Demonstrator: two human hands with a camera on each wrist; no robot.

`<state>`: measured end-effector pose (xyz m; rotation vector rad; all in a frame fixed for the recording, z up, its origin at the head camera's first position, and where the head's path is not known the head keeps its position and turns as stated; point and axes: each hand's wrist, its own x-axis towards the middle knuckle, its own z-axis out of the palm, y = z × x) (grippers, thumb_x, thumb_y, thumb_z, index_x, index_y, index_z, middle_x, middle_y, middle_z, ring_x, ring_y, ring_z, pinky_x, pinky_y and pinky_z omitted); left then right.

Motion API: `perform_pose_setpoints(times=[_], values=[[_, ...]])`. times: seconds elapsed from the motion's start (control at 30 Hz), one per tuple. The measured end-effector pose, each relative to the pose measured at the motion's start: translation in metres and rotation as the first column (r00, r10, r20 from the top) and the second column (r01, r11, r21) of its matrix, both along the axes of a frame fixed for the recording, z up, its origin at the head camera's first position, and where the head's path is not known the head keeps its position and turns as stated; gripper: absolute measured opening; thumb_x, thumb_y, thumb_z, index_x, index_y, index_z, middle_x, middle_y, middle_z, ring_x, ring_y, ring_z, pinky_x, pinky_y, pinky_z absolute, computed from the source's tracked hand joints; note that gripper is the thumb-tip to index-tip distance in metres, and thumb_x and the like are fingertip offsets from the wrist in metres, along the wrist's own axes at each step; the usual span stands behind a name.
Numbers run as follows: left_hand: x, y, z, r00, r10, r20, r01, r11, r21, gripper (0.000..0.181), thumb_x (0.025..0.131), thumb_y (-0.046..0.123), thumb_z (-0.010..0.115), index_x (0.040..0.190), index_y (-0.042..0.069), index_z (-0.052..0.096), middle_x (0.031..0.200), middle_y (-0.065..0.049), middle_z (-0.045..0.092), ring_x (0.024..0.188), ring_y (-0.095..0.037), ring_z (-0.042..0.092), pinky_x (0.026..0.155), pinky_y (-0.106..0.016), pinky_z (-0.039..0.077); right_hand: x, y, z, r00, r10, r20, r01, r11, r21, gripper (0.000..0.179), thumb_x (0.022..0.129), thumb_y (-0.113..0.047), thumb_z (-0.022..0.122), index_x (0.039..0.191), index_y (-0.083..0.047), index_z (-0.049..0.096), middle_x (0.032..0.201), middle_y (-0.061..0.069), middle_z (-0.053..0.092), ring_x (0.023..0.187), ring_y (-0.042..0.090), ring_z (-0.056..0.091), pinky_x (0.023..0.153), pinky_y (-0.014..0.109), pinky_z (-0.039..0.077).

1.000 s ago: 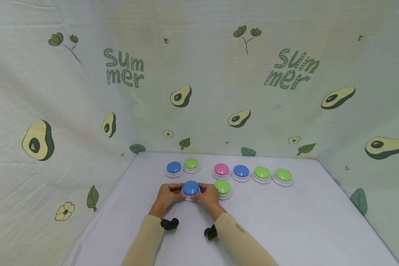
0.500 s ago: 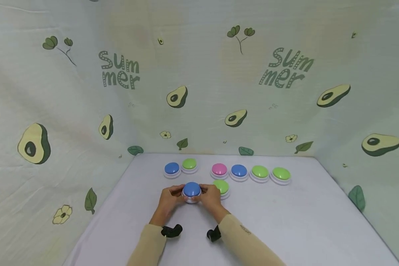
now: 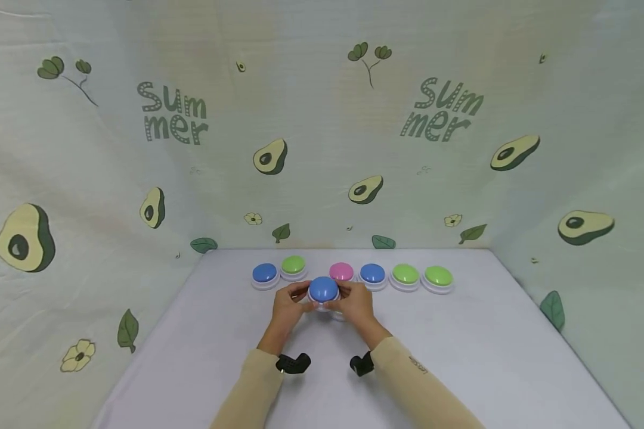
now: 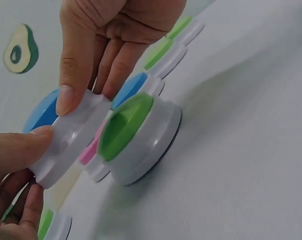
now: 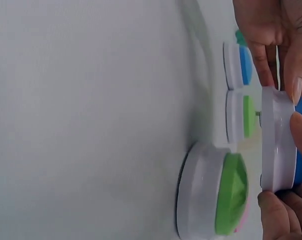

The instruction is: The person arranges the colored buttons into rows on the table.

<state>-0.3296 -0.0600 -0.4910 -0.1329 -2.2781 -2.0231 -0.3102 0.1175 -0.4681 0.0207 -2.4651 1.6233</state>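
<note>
"What did the fingers have?"

"The left hand (image 3: pixel 290 305) and the right hand (image 3: pixel 356 304) gripped one thing between them: a round button with a glossy blue dome on a white plastic base (image 3: pixel 323 289). Both thumbs bore on its near side, and the other fingers curled about its rim."

"Was it resting on anything?"

"No, they held it above the white counter (image 3: pixel 461 357), dome upward. Below it, a round button with a lime-green dome on a white base (image 4: pixel 141 145) stood on the counter, mostly hidden in the head view. I couldn't swear the two were apart, though the right wrist view seemed to show a gap."

"And farther out?"

"Toward the back left, a second blue-domed white button (image 3: pixel 265 273) stood just beside a small green-domed white button (image 3: pixel 293 265). Right of them ran a row: a pink-domed white button (image 3: pixel 341 271), a third blue-domed button (image 3: pixel 372 273), then two green-domed buttons (image 3: pixel 405 274)."

"Nearer the person?"

"Black wrist devices (image 3: pixel 294 363) and beige sleeves (image 3: pixel 254 381). Behind everything hung a pale cloth (image 3: pixel 311 89) printed with avocados, leaves, flowers and the word 'summer'."
</note>
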Motion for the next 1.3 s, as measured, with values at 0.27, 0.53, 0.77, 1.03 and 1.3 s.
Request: perform_pose_setpoints(times=[0.27, 0.53, 0.77, 1.03, 1.3], values=[[-0.005, 0.044, 0.008, 0.995, -0.100, -0.030, 0.099, 0.995, -0.018, 0.054, 0.077, -0.013, 0.085, 0.128, -0.001, 0.071, 0.128, -0.019, 0.067, 0.125, -0.038, 0.063, 0.109, -0.049, 0.052, 0.004, 0.041, 0.008, 0.996, -0.082, 0.037, 0.080, 0.996, 0.035, 0.067, 0.076, 0.000, 0.093, 0.135, 0.010, 0.064, 0.135, 0.027, 0.065, 0.126, 0.041, 0.064, 0.105, 0.049, 0.054], [-0.010, 0.082, 0.007, 0.989, -0.148, 0.027, 0.150, 0.982, -0.112, 0.057, 0.077, -0.011, 0.087, 0.130, 0.001, 0.070, 0.128, -0.016, 0.070, 0.123, -0.034, 0.066, 0.105, -0.044, 0.056, 0.009, 0.076, 0.001, 0.986, -0.151, 0.076, 0.147, 0.988, 0.050, 0.066, 0.075, 0.000, 0.093, 0.135, 0.008, 0.065, 0.136, 0.026, 0.065, 0.127, 0.040, 0.064, 0.104, 0.047, 0.055], [-0.014, 0.113, 0.014, 0.976, -0.214, -0.031, 0.194, 0.930, -0.313, 0.056, 0.076, -0.008, 0.090, 0.128, -0.006, 0.068, 0.123, -0.018, 0.071, 0.118, -0.032, 0.068, 0.104, -0.043, 0.057, 0.010, 0.105, -0.006, 0.979, -0.189, 0.080, 0.184, 0.981, 0.068, 0.065, 0.073, 0.000, 0.094, 0.131, 0.010, 0.066, 0.130, 0.027, 0.068, 0.124, 0.041, 0.065, 0.103, 0.047, 0.055], [-0.016, 0.134, 0.019, 0.964, -0.267, -0.009, 0.204, 0.760, -0.617, 0.056, 0.076, 0.001, 0.093, 0.126, -0.007, 0.069, 0.117, -0.017, 0.073, 0.111, -0.030, 0.069, 0.103, -0.047, 0.057, 0.008, 0.118, -0.018, 0.973, -0.201, 0.117, 0.184, 0.973, 0.136, 0.060, 0.071, 0.001, 0.095, 0.125, 0.010, 0.070, 0.124, 0.027, 0.071, 0.120, 0.040, 0.068, 0.102, 0.047, 0.057], [-0.019, 0.144, 0.025, 0.957, -0.289, 0.032, 0.207, 0.600, -0.773, 0.064, 0.074, 0.013, 0.098, 0.126, -0.007, 0.066, 0.120, -0.019, 0.070, 0.111, -0.030, 0.067, 0.105, -0.046, 0.056, 0.005, 0.120, -0.026, 0.976, -0.176, 0.127, 0.155, 0.975, 0.159, 0.063, 0.068, 0.001, 0.096, 0.125, 0.009, 0.070, 0.123, 0.025, 0.073, 0.118, 0.039, 0.070, 0.102, 0.047, 0.057]])
